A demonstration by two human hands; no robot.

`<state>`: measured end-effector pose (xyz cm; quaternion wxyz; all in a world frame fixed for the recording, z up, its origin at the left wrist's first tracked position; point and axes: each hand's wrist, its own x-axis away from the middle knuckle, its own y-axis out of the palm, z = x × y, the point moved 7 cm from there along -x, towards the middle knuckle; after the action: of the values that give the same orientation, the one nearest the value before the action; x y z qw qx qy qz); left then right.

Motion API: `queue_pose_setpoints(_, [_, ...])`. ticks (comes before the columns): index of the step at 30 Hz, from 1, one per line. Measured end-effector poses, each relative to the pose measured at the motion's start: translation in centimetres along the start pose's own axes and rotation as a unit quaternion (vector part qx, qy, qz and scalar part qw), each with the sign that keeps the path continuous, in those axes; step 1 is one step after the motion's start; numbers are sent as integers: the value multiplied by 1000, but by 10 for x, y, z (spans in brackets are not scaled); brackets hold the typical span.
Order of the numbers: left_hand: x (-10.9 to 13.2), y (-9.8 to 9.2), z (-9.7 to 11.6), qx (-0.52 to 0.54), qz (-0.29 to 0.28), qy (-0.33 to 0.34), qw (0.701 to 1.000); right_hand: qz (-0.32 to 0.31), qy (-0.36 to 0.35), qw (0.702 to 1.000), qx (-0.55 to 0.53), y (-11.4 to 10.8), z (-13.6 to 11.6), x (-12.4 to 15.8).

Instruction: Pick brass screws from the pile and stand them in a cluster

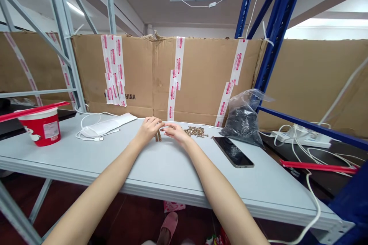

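Observation:
My left hand [150, 127] is over the far middle of the table, its fingers bent and drawn together. From the other side my right hand [176, 131] meets it, with the fingertips of both hands close or touching. Any small piece between the fingers is too small or hidden to make out. Just under the fingertips, short upright rows of small brass-coloured pieces [158, 136] stand on the tabletop, partly covered by my left hand. A loose pile of similar brass-coloured pieces [196, 131] lies beyond my right hand.
On the grey table [169, 172], a phone [233, 152] and a clear bag of dark material [243, 120] lie right. A white pouch with cable [106, 125] and red cup [43, 127] sit left. Cardboard [138, 69] walls the back; a blue post [273, 46] rises right.

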<state>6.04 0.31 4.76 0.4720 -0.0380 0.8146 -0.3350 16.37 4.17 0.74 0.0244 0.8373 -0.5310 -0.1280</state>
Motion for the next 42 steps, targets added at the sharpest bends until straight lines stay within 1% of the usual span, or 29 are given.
queue_pose_setpoints(5, [2, -3, -3, -15, 12, 14, 1000, 41, -8, 999, -5, -11, -1, -4])
queue_pose_setpoints(8, [1, 0, 2, 13, 3, 37, 999, 58, -5, 998, -1, -16, -1, -5])
queue_pose_setpoints(11, [0, 2, 8, 42, 2, 52, 998, 58, -4, 998, 4, -18, -1, -6])
queue_pose_setpoints(15, [-2, 0, 7, 61, 16, 17, 998, 64, 0, 998, 17, -21, -1, -7])
queue_pose_setpoints(18, [-2, -2, 2, 65, 40, -17, 997, 70, 0, 997, 21, -21, -3, -7])
queue_pose_setpoints(21, [-2, -4, -3, 71, 63, -43, 995, 63, -4, 997, 34, -20, -7, -6])
queue_pose_setpoints(23, [-2, -3, -4, 82, 61, -54, 993, 56, -6, 996, 65, -21, -7, -7])
queue_pose_setpoints(25, [-3, -2, -6, 91, 47, -63, 993, 67, -12, 989, 133, -27, -7, -7])
queue_pose_setpoints(26, [-4, -2, -7, 94, 40, -70, 992, 82, -18, 979, 187, -33, -6, -8])
queue_pose_setpoints(27, [-5, -3, -9, 97, 36, -81, 991, 101, -26, 961, 255, -39, -6, -7])
queue_pose_setpoints(28, [-5, -4, -11, 101, 36, -96, 990, 123, -36, 931, 343, -45, -7, -7])
queue_pose_setpoints(29, [-5, -6, -14, 105, 39, -113, 987, 138, -50, 883, 445, -50, -8, -5])
queue_pose_setpoints(30, [-5, -8, -18, 110, 43, -131, 984, 144, -59, 826, 542, -52, -9, -4])
queue_pose_setpoints(31, [-4, -10, -21, 115, 48, -148, 981, 133, -57, 773, 617, -53, -6, -4])
queue_pose_setpoints(32, [-3, -11, -25, 121, 50, -163, 978, 114, -52, 735, 666, -52, -3, -3])
queue_pose_setpoints(33, [-3, -11, -27, 127, 50, -174, 975, 103, -50, 705, 700, -52, -1, -3])
queue_pose_setpoints(34, [-2, -11, -30, 132, 46, -181, 973, 93, -48, 684, 722, -51, 0, -2])
queue_pose_setpoints(36, [-1, -8, -32, 142, 33, -187, 971, 89, -53, 659, 745, -49, -1, -2])
queue_pose_setpoints(38, [-1, -2, -34, 153, 13, -188, 970, 88, -60, 646, 756, -46, -2, -2])
queue_pose_setpoints(40, [0, 5, -36, 169, -16, -183, 968, 87, -62, 643, 759, -44, -2, -2])
queue_pose_setpoints(42, [1, 14, -39, 191, -57, -176, 964, 86, -62, 646, 756, -43, -2, -3])
